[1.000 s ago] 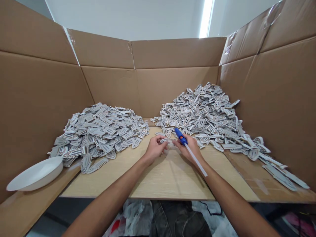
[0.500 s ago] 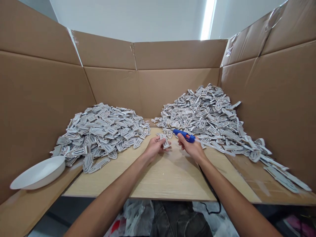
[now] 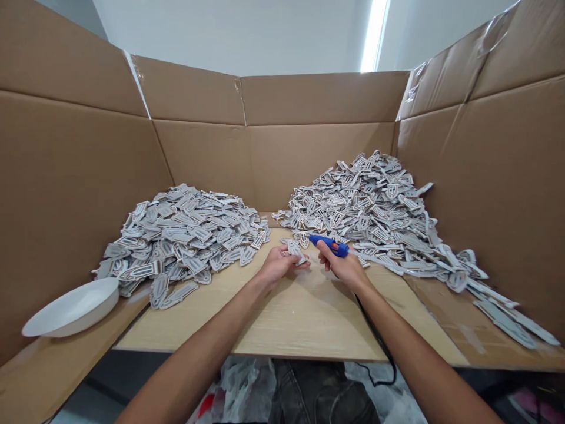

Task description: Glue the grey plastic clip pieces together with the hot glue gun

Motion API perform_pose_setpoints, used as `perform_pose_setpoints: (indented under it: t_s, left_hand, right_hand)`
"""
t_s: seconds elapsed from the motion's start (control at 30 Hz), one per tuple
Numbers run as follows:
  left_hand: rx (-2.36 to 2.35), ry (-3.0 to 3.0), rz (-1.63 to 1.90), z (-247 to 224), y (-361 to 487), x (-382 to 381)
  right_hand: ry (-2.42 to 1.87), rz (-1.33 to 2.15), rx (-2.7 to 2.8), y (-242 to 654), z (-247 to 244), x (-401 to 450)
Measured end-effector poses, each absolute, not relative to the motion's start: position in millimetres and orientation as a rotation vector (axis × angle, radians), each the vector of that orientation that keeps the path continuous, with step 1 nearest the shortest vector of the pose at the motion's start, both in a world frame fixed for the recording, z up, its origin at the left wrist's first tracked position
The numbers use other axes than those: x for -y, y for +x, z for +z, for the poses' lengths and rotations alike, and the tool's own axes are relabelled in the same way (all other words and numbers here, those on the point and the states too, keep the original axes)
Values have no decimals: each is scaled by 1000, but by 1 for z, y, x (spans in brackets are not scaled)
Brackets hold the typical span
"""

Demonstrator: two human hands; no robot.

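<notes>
Over the middle of the table, my left hand is closed around a small grey-white cardboard cutout, rounded at one end and marked with lines. Its far part sticks out past my fingers. My right hand grips a blue hot glue gun, whose nozzle points left toward the cutout without touching it. A pale glue stick extends from the rear of the gun, and a black cord hangs below my right wrist.
Similar cutouts form a heap on the left and a taller heap on the right. A white bowl sits at the left edge. Cardboard walls enclose the wooden table on three sides.
The cutout in my left hand has turned slightly and shifted a little right, with the fingers now lower along it. My right hand and the glue gun stay nearly still.
</notes>
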State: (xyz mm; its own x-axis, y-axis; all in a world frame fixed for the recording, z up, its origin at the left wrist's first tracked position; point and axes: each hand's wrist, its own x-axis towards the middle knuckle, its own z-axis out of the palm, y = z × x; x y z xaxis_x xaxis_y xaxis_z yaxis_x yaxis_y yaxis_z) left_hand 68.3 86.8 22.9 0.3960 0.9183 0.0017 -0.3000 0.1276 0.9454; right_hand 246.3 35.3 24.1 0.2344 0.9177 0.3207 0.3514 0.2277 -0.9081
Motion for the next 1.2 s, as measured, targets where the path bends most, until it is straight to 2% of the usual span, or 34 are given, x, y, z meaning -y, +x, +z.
perform_pose_setpoints:
  t_s: [0.3, 0.77, 1.2]
  left_hand:
    - [-690, 1178, 1017, 24, 69, -87]
    - [-648, 1206, 1015, 22, 69, -85]
    - [-651, 1298, 1026, 19, 68, -84]
  right_hand:
    - [-1421, 719, 1346, 237, 30, -27]
    - [-1411, 685, 1423, 236, 34, -26]
    - [-1652, 461, 1314, 237, 29, -24]
